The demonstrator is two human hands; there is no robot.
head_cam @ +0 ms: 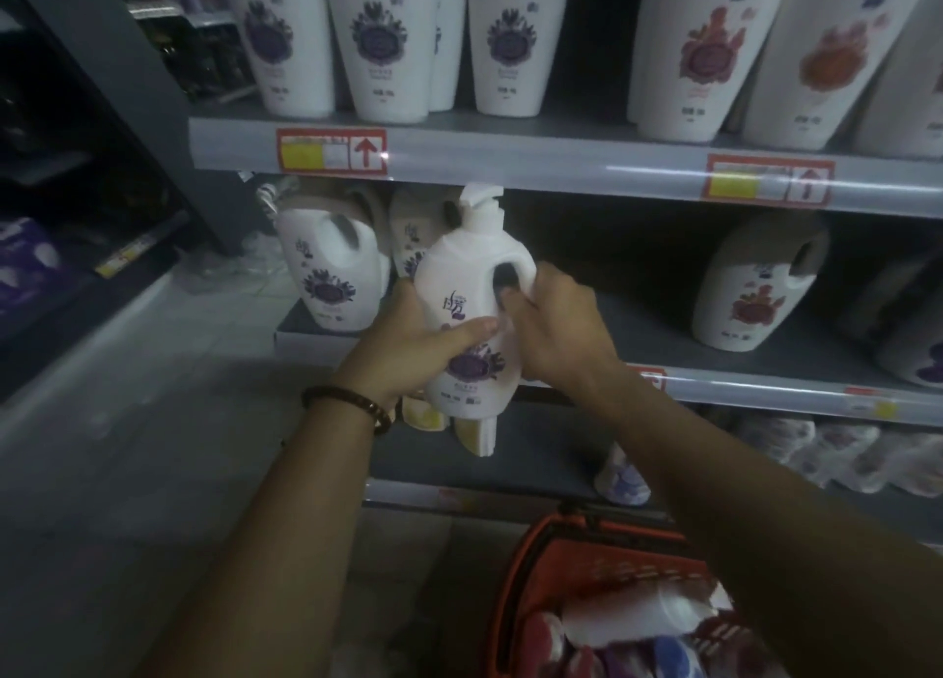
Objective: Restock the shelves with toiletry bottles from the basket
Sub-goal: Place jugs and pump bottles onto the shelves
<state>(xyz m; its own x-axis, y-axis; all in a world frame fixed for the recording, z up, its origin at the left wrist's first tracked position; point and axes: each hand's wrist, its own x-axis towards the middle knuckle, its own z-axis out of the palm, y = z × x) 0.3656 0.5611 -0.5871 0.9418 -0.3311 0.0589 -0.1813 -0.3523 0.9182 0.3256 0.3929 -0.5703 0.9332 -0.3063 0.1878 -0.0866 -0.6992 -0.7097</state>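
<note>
Holding a white pump bottle [459, 279] upright in front of the middle shelf [638, 330], the left hand [408, 340] wraps its lower side with the thumb across the purple flower label, while the right hand [556, 320] grips the handle, fingers curled through the loop. A similar purple-labelled bottle [326, 274] stands on that shelf just to the left and a red-labelled bottle [750, 289] well to the right. The orange basket [587, 539] sits low, beneath the right forearm.

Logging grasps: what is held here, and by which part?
Both hands hold one white pump bottle. The right hand grips its handle, fingers in the loop; the left hand wraps the body's left side, thumb across the front.
</note>
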